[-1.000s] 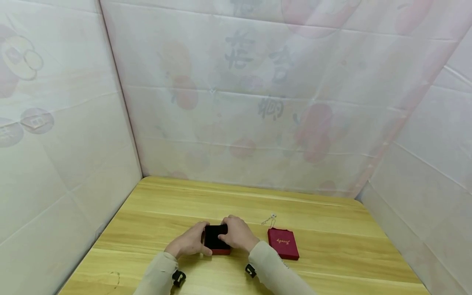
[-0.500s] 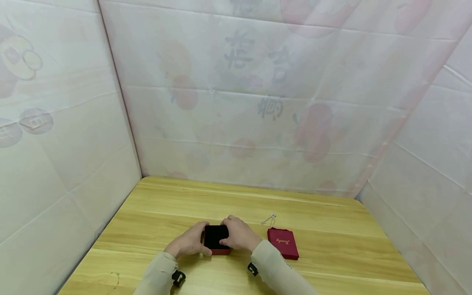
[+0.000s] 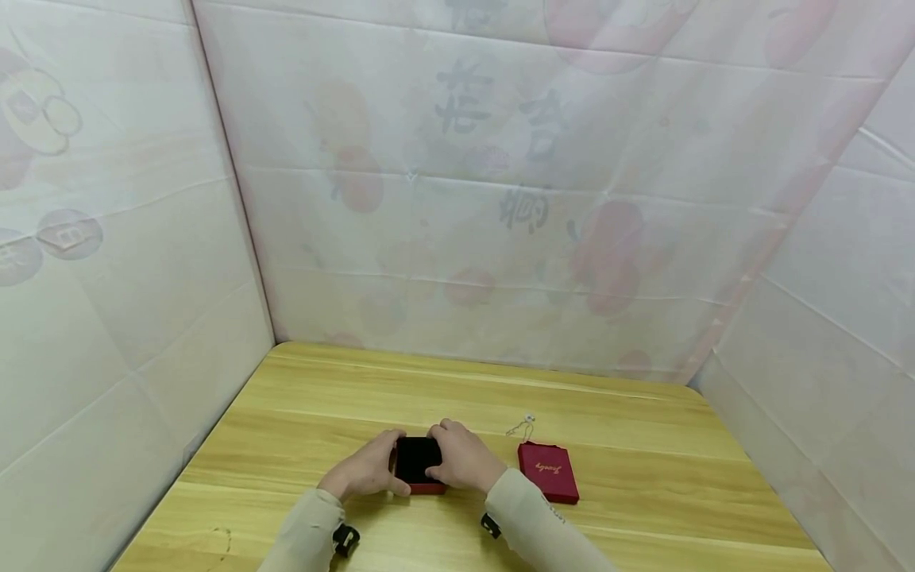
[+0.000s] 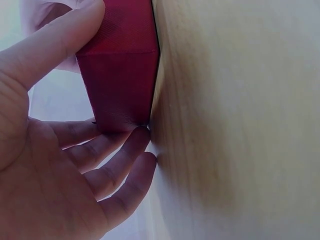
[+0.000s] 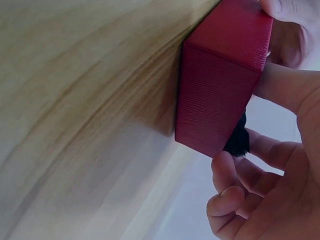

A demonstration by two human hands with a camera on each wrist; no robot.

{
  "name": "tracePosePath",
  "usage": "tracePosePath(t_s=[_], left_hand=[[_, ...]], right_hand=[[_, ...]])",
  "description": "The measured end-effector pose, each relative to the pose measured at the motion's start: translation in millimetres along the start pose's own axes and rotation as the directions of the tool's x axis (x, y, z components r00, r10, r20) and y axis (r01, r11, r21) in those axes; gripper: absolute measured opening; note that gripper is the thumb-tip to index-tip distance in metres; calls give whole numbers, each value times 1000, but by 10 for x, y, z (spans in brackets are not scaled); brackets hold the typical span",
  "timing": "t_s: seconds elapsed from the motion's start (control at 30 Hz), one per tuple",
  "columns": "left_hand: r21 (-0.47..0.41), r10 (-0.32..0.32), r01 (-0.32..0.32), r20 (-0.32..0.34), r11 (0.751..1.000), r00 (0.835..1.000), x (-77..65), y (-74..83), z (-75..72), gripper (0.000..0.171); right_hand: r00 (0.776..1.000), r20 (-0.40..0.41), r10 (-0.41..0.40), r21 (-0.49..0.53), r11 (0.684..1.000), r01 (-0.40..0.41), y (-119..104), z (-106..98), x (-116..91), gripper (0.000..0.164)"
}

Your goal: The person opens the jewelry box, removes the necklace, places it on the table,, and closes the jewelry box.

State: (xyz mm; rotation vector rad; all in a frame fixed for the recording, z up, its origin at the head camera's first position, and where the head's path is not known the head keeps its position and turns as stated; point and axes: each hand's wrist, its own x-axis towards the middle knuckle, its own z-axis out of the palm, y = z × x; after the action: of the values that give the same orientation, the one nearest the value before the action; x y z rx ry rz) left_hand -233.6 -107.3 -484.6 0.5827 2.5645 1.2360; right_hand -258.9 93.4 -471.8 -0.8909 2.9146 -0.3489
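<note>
A small red jewelry box (image 3: pixel 427 489) stands on the table, its top side filled by a black pad (image 3: pixel 415 457). My left hand (image 3: pixel 368 469) grips the box's left side, thumb at the near corner and fingers at the far one. From the right, my right hand (image 3: pixel 465 457) reaches over the box, thumb on the pad and fingers at the far edge. In the right wrist view a tuft of the black pad (image 5: pixel 239 137) pokes above the rim, between fingers and thumb. The left wrist view shows my left thumb on the box's red wall (image 4: pixel 120 85).
To the right lies a flat dark red lid (image 3: pixel 549 470) with gold lettering. A thin silver necklace (image 3: pixel 529 429) lies beyond its far edge. Another thin chain-like thing (image 3: pixel 227 540) is at the table's near left. Printed cloth walls (image 3: pixel 429 238) enclose the wooden table (image 3: pixel 343 381).
My right thumb has slid a little toward the near edge of the black pad. The left hand and the box stay in nearly the same place.
</note>
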Motion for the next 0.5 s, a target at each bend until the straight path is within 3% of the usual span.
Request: tracePosePath(t_s=[0.5], left_hand=[[11, -5, 5, -2, 1000, 1000, -2, -9, 11, 90]], right_hand=[[998, -61, -13, -60, 998, 10, 6, 66, -20, 49]])
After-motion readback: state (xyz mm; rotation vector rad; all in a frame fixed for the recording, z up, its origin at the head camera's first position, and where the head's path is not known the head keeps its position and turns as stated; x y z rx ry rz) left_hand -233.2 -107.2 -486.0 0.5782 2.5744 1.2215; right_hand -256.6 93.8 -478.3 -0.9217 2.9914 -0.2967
